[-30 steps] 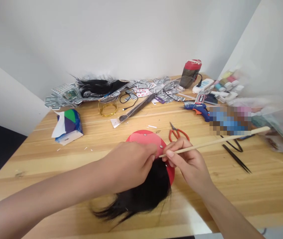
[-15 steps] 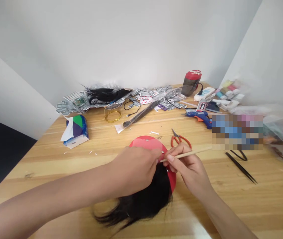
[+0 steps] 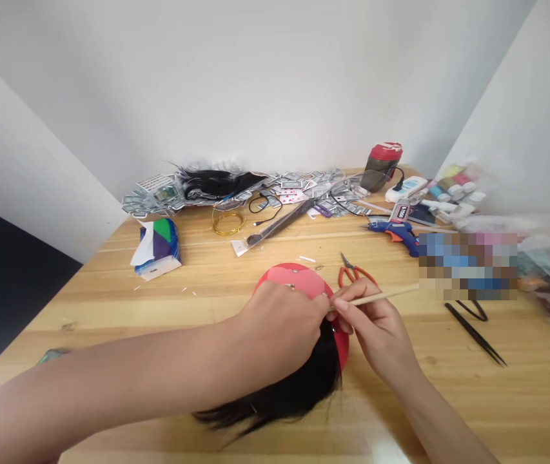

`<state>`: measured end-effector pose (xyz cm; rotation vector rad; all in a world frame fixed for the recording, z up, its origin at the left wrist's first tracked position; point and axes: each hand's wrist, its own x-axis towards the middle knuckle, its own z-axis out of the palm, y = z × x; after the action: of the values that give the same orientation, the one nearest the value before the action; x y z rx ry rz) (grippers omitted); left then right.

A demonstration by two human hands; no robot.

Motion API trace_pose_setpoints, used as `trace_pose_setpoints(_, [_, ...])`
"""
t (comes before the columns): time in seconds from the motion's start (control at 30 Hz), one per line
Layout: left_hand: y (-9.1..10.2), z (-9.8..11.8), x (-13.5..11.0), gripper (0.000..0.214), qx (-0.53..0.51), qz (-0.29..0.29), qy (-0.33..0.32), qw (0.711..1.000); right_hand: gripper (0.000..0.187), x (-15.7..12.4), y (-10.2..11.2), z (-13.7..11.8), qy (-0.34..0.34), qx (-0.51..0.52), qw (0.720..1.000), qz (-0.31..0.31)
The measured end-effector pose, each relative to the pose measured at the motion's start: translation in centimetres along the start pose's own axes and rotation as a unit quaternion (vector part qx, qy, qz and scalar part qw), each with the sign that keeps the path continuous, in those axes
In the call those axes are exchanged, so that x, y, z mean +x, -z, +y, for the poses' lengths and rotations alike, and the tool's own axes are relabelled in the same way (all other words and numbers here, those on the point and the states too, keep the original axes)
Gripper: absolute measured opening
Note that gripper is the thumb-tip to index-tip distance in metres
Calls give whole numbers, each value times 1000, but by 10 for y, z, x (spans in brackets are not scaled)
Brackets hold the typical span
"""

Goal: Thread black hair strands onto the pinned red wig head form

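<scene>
A round red piece [image 3: 275, 276] with a pinkish middle and small shiny spots lies on the table under both hands. Black hair [image 3: 298, 386] spreads from it toward me, its loose ends on the wood. My left hand [image 3: 284, 335] is closed over the top of the hair, its fingertips pressed together at the right; what they pinch is hidden. A thin wooden stick [image 3: 391, 294] is pinched between thumb and fingers of my right hand [image 3: 374, 325]. The stick's tip meets my left fingertips above the red piece.
Red-handled pliers [image 3: 352, 274] lie just behind my right hand. Black tweezers [image 3: 475, 334] and a blue glue gun [image 3: 398, 237] are on the right. A tissue pack [image 3: 161, 248] stands at left. Farther back are gold wire [image 3: 229, 223], a dark cup [image 3: 382, 169] and scattered cards.
The whole view has shifted a little, so things appear farther right. My left hand has moved slightly right over the hair, covering the stick's tip more. The right hand keeps its pinch.
</scene>
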<state>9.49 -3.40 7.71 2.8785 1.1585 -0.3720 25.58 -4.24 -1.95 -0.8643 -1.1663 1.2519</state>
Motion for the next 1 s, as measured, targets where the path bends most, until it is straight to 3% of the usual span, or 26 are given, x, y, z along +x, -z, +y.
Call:
trace_pose_setpoints(0.23, [-8, -3, -2, 18, 41, 26, -61, 997, 26, 1, 1, 3, -22, 19, 1000, 8])
trace_pose_setpoints(0.4, [-23, 1, -12, 16, 61, 67, -61, 994, 26, 1, 1, 3, -26, 22, 999, 12])
trace_pose_setpoints(0.6, [-19, 3, -23, 11, 101, 112, -84, 985, 26, 1, 1, 3, -35, 18, 999, 18])
trace_pose_setpoints(0.87, [-31, -13, -23, 14, 35, 170, -151, 973, 28, 1, 3, 4, -34, 12, 999, 31])
trace_pose_setpoints(1.0, [-33, -19, -20, 25, -94, 129, -161, 974, 25, 0, 8, 6, -44, -31, 997, 61])
